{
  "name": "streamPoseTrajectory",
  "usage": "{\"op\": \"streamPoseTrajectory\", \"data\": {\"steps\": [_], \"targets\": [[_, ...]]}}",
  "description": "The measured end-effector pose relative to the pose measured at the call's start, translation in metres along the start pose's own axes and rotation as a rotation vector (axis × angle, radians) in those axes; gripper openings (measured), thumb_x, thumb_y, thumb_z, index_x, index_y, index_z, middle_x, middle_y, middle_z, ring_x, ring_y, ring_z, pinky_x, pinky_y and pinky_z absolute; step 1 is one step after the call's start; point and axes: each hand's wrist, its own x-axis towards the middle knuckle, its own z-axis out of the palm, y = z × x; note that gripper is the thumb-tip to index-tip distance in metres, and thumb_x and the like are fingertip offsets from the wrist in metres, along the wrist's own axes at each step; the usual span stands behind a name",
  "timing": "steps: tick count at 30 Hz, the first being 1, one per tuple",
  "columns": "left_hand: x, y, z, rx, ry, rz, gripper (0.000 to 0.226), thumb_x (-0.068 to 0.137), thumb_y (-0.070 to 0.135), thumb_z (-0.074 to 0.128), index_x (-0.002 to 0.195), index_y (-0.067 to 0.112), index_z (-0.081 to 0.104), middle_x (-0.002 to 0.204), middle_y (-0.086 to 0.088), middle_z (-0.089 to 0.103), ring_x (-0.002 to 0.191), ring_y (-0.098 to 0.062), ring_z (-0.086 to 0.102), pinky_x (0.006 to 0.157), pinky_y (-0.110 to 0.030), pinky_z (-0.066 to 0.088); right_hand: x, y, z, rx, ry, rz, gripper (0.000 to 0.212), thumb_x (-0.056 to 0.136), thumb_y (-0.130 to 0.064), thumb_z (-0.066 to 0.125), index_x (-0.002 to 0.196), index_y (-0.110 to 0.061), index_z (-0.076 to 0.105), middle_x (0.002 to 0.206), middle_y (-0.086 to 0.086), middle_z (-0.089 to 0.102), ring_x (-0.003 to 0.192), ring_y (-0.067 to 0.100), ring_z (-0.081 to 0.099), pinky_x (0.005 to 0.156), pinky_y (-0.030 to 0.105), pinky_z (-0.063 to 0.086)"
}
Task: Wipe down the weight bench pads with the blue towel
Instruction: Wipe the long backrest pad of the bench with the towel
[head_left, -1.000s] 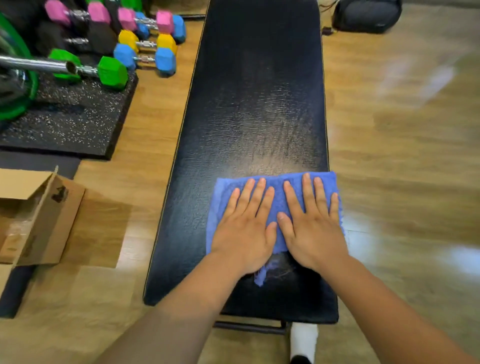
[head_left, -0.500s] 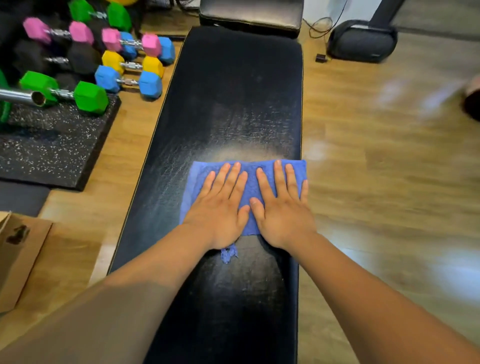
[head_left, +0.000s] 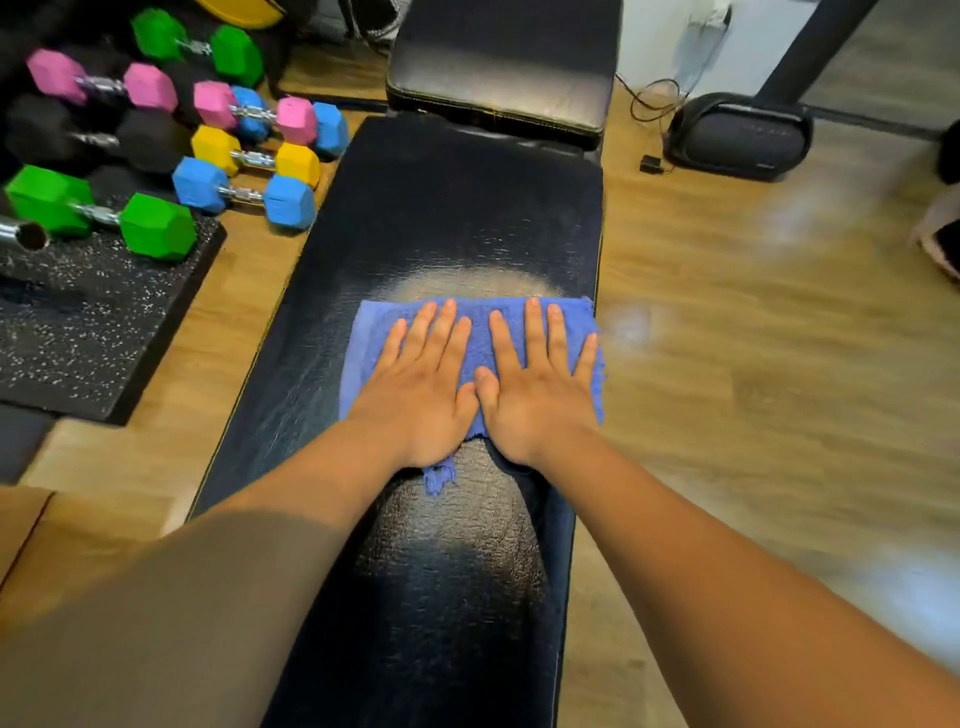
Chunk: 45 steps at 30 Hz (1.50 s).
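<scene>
Both hands, left (head_left: 421, 400) and right (head_left: 537, 395), lay spread flat on the towel (head_left: 480, 332) mid-pad; the pad (head_left: 457, 208) beyond them and the short pad (head_left: 501, 62) apparently remained unwiped.

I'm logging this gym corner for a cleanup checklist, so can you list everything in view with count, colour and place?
Long padded vinyl bench pad: one, black, centre, running away from the camera.
Shorter padded vinyl bench pad: one, black, at the far end of the long pad.
Terry cloth towel: one, blue, flat on the long pad, toward its right edge.
Hexagonal dumbbells: two green, two pink, two blue, one yellow, some black; far left.
Speckled rubber floor mat: one, black, left, under the near green dumbbell.
Steel bar end: one, silver, left edge.
Rounded speaker-like box: one, dark grey, on the floor, far right.
Wood plank floor: light brown.
Left hand: flat on the towel.
Right hand: flat on the towel, beside the left.
</scene>
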Motion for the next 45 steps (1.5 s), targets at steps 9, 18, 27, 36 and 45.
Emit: {"op": "streamPoseTrajectory", "data": {"steps": [9,18,27,36,45], "targets": [[-0.013,0.006,0.005,-0.042,-0.015,-0.051,0.063,0.099,0.039,0.014,0.148,0.012,-0.017,0.155,-0.006,-0.027,0.141,-0.018,-0.029,0.116,-0.042,-0.015,-0.008,-0.007,-0.004,0.009,-0.066,0.023,0.06,0.097,-0.049,0.007,0.147,-0.029,-0.019,0.154,0.009,-0.029,0.139,0.027,-0.031,0.11,0.059,-0.015],[-0.116,-0.022,0.032,-0.047,0.061,0.014,0.064,0.084,0.043,-0.009,0.138,0.013,-0.024,0.155,-0.006,-0.024,0.134,-0.016,-0.036,0.115,-0.039,-0.018,-0.089,-0.069,0.026,0.008,-0.036,-0.001,0.059,0.089,-0.05,-0.008,0.136,-0.025,-0.031,0.151,0.014,-0.032,0.138,0.033,-0.032,0.11,0.06,-0.015],[-0.198,-0.063,0.053,-0.066,0.144,-0.036,0.061,0.09,0.033,0.031,0.14,-0.002,0.037,0.148,-0.017,0.037,0.141,-0.025,0.021,0.107,-0.044,0.018,-0.14,-0.141,0.05,-0.015,0.012,-0.01,0.067,0.09,-0.049,0.008,0.148,-0.017,0.0,0.154,0.027,-0.001,0.143,0.044,-0.002,0.109,0.064,0.002],[-0.247,-0.082,0.055,0.009,0.077,-0.096,0.067,0.087,0.038,0.035,0.143,0.0,0.035,0.152,-0.017,0.031,0.141,-0.028,0.02,0.109,-0.045,0.016,-0.183,-0.158,0.062,0.017,0.074,-0.178,0.063,0.092,-0.049,0.03,0.147,-0.021,0.024,0.154,0.018,0.024,0.144,0.031,0.006,0.11,0.053,0.008],[-0.171,-0.078,0.025,0.059,-0.076,-0.09,0.07,0.093,0.049,0.002,0.146,0.012,-0.023,0.15,-0.004,-0.035,0.137,-0.02,-0.035,0.113,-0.039,-0.022,-0.128,-0.122,0.039,0.071,-0.02,-0.123,0.077,0.075,-0.061,-0.011,0.146,-0.032,-0.017,0.15,0.0,-0.033,0.139,0.022,-0.032,0.113,0.046,-0.02]]}}
